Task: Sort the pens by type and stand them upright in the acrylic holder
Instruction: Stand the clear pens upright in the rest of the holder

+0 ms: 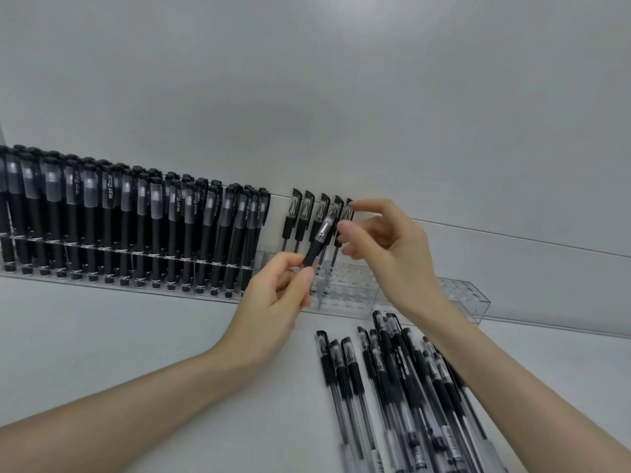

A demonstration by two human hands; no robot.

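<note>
A long clear acrylic holder (pixel 355 291) runs along the white wall. Its left part is packed with several black matte pens (pixel 136 227) standing upright. Further right, several clear-barrel gel pens with black grips (pixel 300 216) stand in it. My left hand (pixel 273 302) grips the lower barrel of one clear gel pen (pixel 321 240), tilted, cap up, just in front of that row. My right hand (pixel 386 247) pinches the cap of the rightmost standing gel pen (pixel 347 213) between thumb and forefinger. A pile of loose gel pens (pixel 403 387) lies on the table below my right forearm.
The holder's right end (pixel 471 298) shows unfilled holes. White table surface (pixel 119 329) stretches to the left in front of the holder. The wall stands directly behind the holder.
</note>
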